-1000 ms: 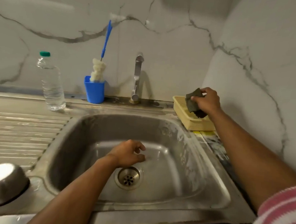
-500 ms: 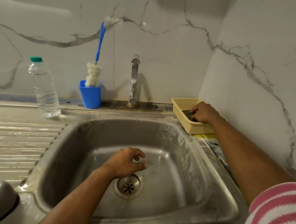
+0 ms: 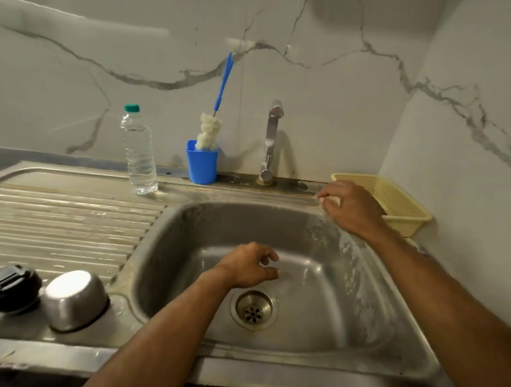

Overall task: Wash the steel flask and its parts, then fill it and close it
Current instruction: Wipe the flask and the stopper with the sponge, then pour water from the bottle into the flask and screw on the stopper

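Right hand point(image 3: 350, 209) has come off the yellow basket point(image 3: 397, 202) and let go of the dark scrub pad it held a second ago; pad not visible now, likely down in the basket. Fingers loosely curled, holding nothing, hovering over the back right rim of the sink point(image 3: 314, 340), heading left toward the tap point(image 3: 271, 140). Left hand point(image 3: 248, 266) barely shifted, low in the sink just behind the drain point(image 3: 253, 310), fingers half curled and holding nothing. Flask parts sit left of the sink on the drainboard: steel cup point(image 3: 75, 300) upside down just beside the sink's front left corner, black cap point(image 3: 9, 287) touching it further left. Flask body itself not in view. Blue cup point(image 3: 201, 166) with bottle brush point(image 3: 210, 130) and water bottle point(image 3: 138, 153) stand behind the sink, left of the tap. Likely step: open the tap to rinse hands. To do it well, reach the lever on top, turn gently so the flow doesn't splash, keep left hand under the spout
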